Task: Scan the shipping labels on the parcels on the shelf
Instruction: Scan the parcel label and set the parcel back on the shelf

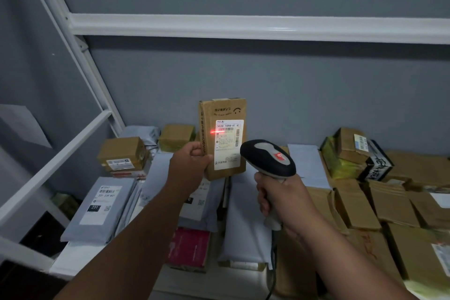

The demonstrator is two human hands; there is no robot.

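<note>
My left hand (188, 161) grips the lower left edge of a tall brown cardboard parcel (222, 111), holding it upright above the shelf. Its white shipping label (227, 143) faces me, and a red scan line falls across the barcode near the label's top. My right hand (280, 200) grips the handle of a black and grey barcode scanner (267, 157), whose head points at the label from just right of and below it. The scanner's cable hangs down below my right hand.
Grey mailer bags (102, 204) with labels lie at the left of the shelf, small taped boxes (121, 153) behind them. Several brown cardboard boxes (355, 204) fill the right side. A pink packet (190, 248) lies near the front. White shelf rails (243, 25) run overhead and at left.
</note>
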